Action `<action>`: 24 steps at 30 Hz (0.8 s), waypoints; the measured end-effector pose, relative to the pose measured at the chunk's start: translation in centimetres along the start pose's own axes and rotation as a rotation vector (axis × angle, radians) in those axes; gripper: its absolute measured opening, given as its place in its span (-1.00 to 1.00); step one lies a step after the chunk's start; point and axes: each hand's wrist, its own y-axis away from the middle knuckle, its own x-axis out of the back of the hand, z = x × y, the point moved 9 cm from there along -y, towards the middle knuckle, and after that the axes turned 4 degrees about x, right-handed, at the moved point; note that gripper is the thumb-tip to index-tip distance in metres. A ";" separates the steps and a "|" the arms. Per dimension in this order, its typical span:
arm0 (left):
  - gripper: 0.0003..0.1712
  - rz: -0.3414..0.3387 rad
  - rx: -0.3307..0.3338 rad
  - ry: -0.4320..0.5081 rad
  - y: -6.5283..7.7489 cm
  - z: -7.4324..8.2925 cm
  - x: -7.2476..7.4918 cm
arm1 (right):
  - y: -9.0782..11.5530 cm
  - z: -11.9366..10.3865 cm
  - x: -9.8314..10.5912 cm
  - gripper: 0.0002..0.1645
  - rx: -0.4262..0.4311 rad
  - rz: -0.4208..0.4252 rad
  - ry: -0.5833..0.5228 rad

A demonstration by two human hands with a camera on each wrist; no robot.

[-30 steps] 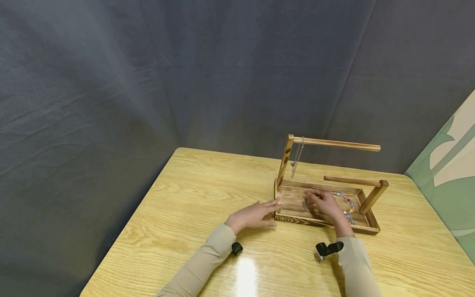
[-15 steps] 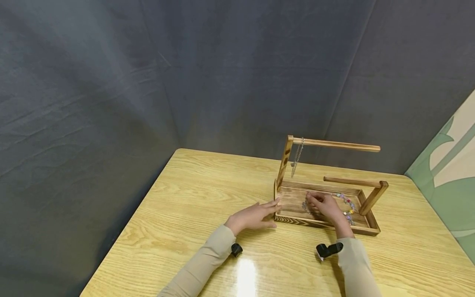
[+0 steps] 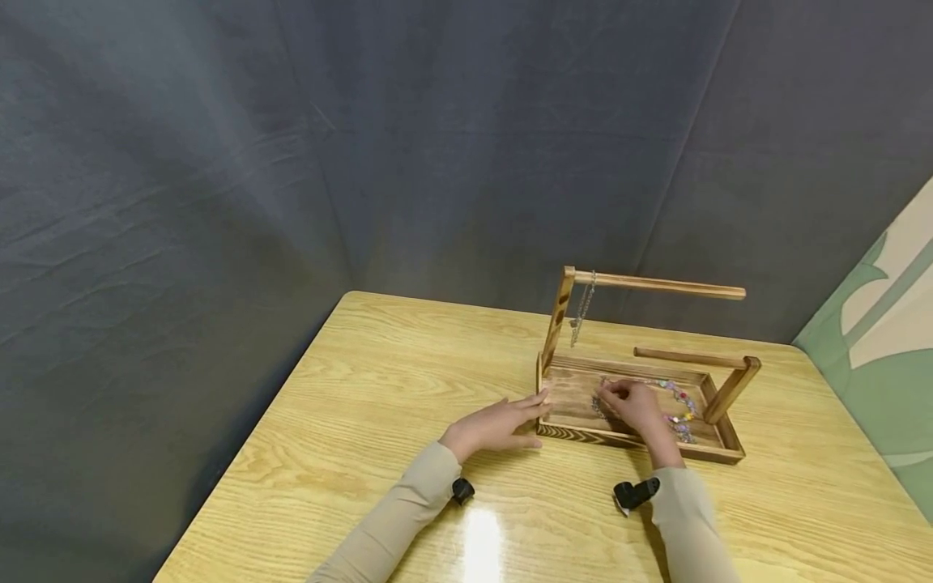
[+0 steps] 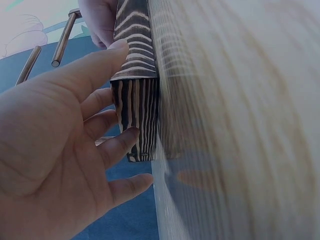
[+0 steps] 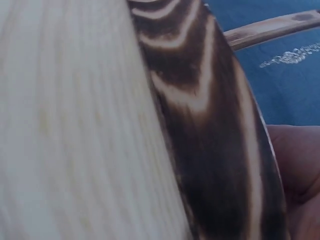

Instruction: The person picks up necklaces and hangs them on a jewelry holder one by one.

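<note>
The right hand [image 3: 634, 405] is bunching its fingers at the chain [image 3: 598, 408], inside the tray [image 3: 583, 435]; gripping cannot be told. The left hand [image 3: 496, 426] is spreading against the tray's left end. Beads [image 3: 683, 397] are lying toward the tray's right; table [image 3: 408, 364] is extending past its left and front.

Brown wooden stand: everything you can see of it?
The brown wooden stand sits upright on the yellowish wood-grained table: shallow rectangular tray, dark-streaked grain, a post at each end with a horizontal bar, the left post's higher. A silver chain hangs from that bar; a multicoloured beaded strand lies in the tray. Left hand touches its left end.
</note>
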 end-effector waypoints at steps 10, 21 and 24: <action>-0.22 0.003 -0.008 -0.008 0.0 0.2 0.0 | -0.1 -0.2 -0.4 -0.66 -0.029 0.022 0.038; -0.22 0.000 0.001 -0.010 -0.1 -0.1 -0.2 | -0.3 -0.4 -0.3 -0.65 -0.063 0.018 0.103; -0.22 -0.005 0.005 -0.009 -0.1 -0.2 -0.2 | -0.4 -0.6 -0.3 -0.64 -0.060 0.026 0.098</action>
